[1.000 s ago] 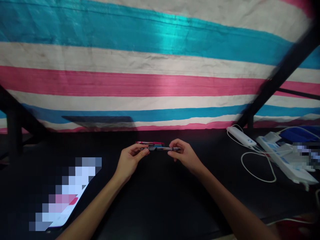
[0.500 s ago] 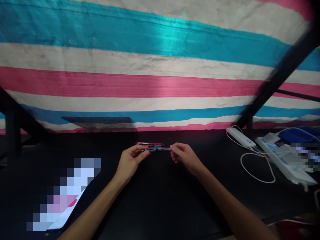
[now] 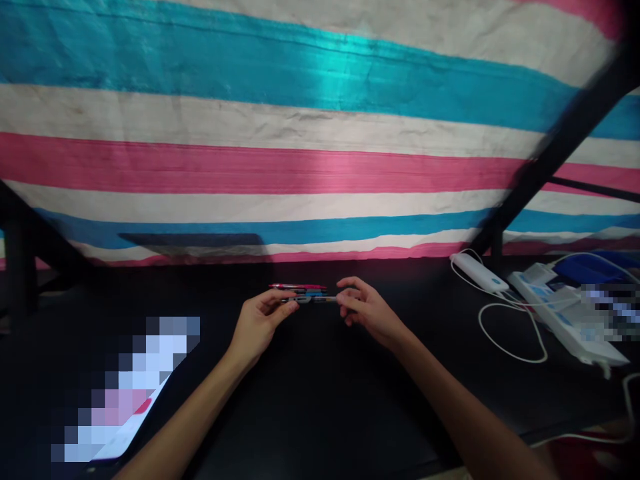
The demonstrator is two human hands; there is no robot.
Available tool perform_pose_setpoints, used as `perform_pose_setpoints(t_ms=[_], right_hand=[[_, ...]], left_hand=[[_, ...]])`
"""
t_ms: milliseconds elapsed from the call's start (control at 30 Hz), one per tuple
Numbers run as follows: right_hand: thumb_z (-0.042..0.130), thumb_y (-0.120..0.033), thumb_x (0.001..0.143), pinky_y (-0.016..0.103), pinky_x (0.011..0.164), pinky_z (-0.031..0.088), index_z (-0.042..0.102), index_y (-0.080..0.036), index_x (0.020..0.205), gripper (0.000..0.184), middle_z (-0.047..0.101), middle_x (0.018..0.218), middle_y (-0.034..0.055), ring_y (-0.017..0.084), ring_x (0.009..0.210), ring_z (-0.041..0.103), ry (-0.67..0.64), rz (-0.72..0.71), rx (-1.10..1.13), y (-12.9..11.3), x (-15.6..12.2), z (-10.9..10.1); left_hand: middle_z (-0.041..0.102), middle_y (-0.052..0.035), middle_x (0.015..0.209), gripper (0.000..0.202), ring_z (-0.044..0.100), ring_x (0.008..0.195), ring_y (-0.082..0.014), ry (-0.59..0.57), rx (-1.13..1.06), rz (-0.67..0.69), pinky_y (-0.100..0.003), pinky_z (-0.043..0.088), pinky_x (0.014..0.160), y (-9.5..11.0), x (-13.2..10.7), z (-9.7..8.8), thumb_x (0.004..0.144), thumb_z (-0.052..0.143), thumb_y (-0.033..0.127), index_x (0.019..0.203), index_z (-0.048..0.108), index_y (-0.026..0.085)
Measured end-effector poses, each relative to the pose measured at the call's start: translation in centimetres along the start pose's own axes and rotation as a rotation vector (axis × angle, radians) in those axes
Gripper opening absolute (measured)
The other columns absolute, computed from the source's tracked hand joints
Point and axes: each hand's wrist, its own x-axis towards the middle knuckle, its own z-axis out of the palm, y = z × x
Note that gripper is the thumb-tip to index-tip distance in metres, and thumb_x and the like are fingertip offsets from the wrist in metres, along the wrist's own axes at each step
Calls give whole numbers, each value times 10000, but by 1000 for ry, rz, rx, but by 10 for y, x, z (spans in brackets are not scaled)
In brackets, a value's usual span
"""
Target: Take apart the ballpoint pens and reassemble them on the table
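Both hands meet over a dark table [image 3: 320, 400], holding a slim pen [image 3: 314, 300] level between them. My left hand [image 3: 260, 321] pinches the pen's left end with thumb and fingers. My right hand [image 3: 367, 312] grips the right end, fingers curled round it. Just behind the held pen lie a few more pens [image 3: 299, 289] on the table, one red and one blue.
A phone [image 3: 125, 390] with a lit screen lies at the near left. At the right are a white power bank [image 3: 479, 273] with a looping white cable [image 3: 510, 333], a white power strip [image 3: 565, 317] and a blue item. A striped tarp [image 3: 300, 133] hangs behind; dark bars slant at both sides.
My right hand has slid left along the pen toward my left hand, so less of the pen shows between them. The left hand stays in place.
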Motion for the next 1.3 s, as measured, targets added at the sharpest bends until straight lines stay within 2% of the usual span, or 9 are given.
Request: perform_pose_setpoints(t_ms=[100,267,433,600,767,1000,1300], right_hand=[[681,-363,755,217,464,364,590,-190,835,211,529,652,-28,85,515,472,-5,11,-6,2,1,-1],[757,-198,656,228,528,389,597,-208,887,281,542,802,-27,73,570,496,-14,-73,107,1,1,2],[718,-238,714,235,567,409,601,-191,844,181,505,718,-32,89,610,507,-9,-66,178,-1,2,3],[772,-182,615,255,627,440,593,-214,873,315,547,792,-29,93,640,527,76,-91,152,-4,1,1],[767,-153,604,261,669,457,576,-232,923,380,550,825,-29,98,678,539,89,-113,192,-5,2,-2],[768,-172,611,263,654,459,578,-230,921,369,555,836,-17,108,700,536,129,-117,205,-4,3,-6],[766,-152,594,258,599,439,560,-223,945,413,561,792,-12,118,678,540,230,-160,262,-5,12,-21]], left_hand=[[723,-30,820,210,655,750,-142,1,9,3,-248,506,725,-1,1,-1,651,781,241,843,722,179],[722,-29,831,206,653,755,-139,-3,19,6,-247,503,730,-2,1,-1,662,775,247,850,721,182],[719,-31,836,209,655,769,-144,-14,7,14,-259,504,752,-3,1,-1,672,771,254,859,718,179],[716,-35,816,216,649,747,-145,0,-1,13,-263,507,735,-2,2,-2,664,775,258,855,720,172],[717,-31,809,200,648,750,-139,4,-28,14,-261,505,749,-2,2,-3,683,763,251,865,719,180],[708,-29,796,207,639,735,-133,29,-47,9,-252,497,731,-1,2,-3,667,771,256,847,719,169],[692,-13,773,226,626,739,-111,68,-95,-7,-221,474,733,3,4,-10,678,767,253,881,716,168]])
